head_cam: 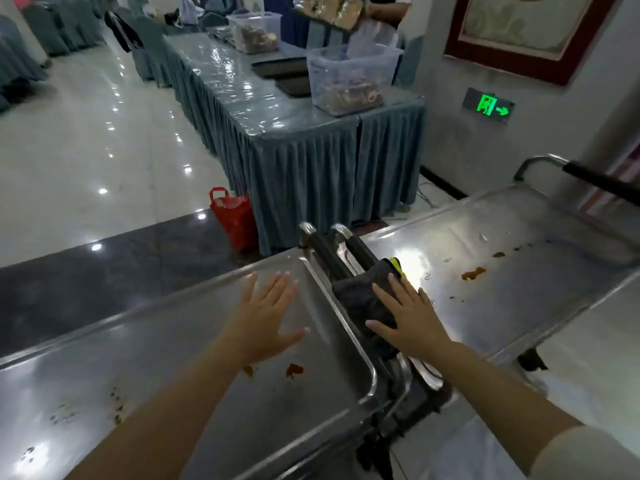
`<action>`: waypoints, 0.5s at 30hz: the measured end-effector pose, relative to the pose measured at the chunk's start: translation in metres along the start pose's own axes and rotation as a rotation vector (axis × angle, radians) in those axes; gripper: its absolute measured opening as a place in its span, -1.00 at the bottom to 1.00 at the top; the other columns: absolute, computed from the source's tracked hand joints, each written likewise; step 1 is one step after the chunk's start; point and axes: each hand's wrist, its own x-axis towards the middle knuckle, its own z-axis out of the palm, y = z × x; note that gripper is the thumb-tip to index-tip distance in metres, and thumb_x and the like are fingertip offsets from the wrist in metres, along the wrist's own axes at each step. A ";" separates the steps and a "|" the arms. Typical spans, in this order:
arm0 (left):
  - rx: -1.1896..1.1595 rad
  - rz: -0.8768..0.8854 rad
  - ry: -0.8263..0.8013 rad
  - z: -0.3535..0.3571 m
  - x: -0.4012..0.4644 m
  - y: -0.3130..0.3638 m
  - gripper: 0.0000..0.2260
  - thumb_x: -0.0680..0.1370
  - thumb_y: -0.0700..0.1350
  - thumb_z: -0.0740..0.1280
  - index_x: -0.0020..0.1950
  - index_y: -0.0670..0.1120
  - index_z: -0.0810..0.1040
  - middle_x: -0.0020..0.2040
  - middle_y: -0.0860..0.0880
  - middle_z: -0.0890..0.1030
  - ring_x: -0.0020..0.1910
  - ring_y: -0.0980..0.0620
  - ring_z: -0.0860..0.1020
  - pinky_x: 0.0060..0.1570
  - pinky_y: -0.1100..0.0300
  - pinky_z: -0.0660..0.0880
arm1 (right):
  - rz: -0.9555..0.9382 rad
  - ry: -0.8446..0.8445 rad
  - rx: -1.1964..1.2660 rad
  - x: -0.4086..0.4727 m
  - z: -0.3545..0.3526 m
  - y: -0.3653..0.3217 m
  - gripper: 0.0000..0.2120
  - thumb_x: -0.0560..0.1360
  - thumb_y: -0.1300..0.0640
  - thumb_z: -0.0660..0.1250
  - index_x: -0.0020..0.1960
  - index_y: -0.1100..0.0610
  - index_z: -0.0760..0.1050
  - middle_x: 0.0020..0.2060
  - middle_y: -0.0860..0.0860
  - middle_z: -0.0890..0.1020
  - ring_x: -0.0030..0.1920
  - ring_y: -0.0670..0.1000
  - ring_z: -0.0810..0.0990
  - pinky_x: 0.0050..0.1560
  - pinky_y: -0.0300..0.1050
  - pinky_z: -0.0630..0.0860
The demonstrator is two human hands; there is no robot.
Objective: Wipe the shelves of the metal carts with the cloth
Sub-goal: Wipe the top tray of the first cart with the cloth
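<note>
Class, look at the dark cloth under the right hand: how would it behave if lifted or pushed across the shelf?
The cloth is bunched and draped over the cart handles, so it would probably hang floppy when lifted. It looks thin, so likely light. Pushed under the flat right hand, it should slide easily on the shiny shelf.

Exit sign [488,105]: glowing green on a dark plate, sitting low on the grey wall [485,150] at right.
Sign content: showing a running-figure pictogram in a doorway shape, with an arrow beside it pointing right.
Sign lettering: showing no readable words or numbers.
Framed picture [526,32]: hanging on the same wall above the sign; its content is blurring out, nothing legible.
Other surfaces: showing no legible labels, brands or numbers.
</note>
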 end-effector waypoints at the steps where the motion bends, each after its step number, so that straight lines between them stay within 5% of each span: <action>1: 0.006 0.012 0.002 0.003 0.011 0.010 -0.22 0.50 0.41 -0.12 0.57 -0.02 -0.14 0.59 -0.04 -0.12 0.50 0.05 -0.30 0.43 -0.11 -0.40 | 0.000 -0.026 -0.004 0.000 0.003 0.007 -0.24 0.42 -0.49 -0.10 0.52 -0.21 -0.16 0.55 -0.02 -0.19 0.53 0.06 -0.22 0.46 0.08 -0.24; 6: -0.143 -0.060 -0.076 0.017 0.063 0.057 -0.30 0.55 0.35 -0.07 0.57 -0.02 -0.08 0.59 -0.04 0.01 0.56 0.00 -0.11 0.47 -0.15 -0.28 | -0.038 0.023 -0.040 0.001 0.022 0.022 -0.12 0.31 -0.60 -0.27 0.52 -0.21 -0.19 0.48 -0.08 -0.30 0.52 0.05 -0.28 0.46 0.16 -0.26; 9: -0.299 -0.140 -0.067 0.023 0.083 0.079 -0.35 0.58 0.28 0.06 0.57 -0.02 0.04 0.50 -0.09 0.29 0.49 -0.08 0.19 0.49 -0.11 -0.06 | -0.055 0.011 -0.057 0.000 0.024 0.023 -0.09 0.28 -0.62 -0.24 0.50 -0.21 -0.28 0.47 -0.06 -0.36 0.50 0.06 -0.37 0.44 0.24 -0.30; 15: -1.241 -0.441 0.059 0.014 0.099 0.105 -0.68 0.53 -0.20 0.37 0.25 -0.04 0.41 0.15 -0.04 0.53 0.13 -0.08 0.55 0.08 0.03 0.56 | -0.128 -0.016 -0.124 -0.003 0.018 0.020 0.03 0.24 -0.64 -0.05 0.47 -0.17 -0.44 0.47 0.01 -0.39 0.43 0.15 -0.49 0.29 0.30 -0.56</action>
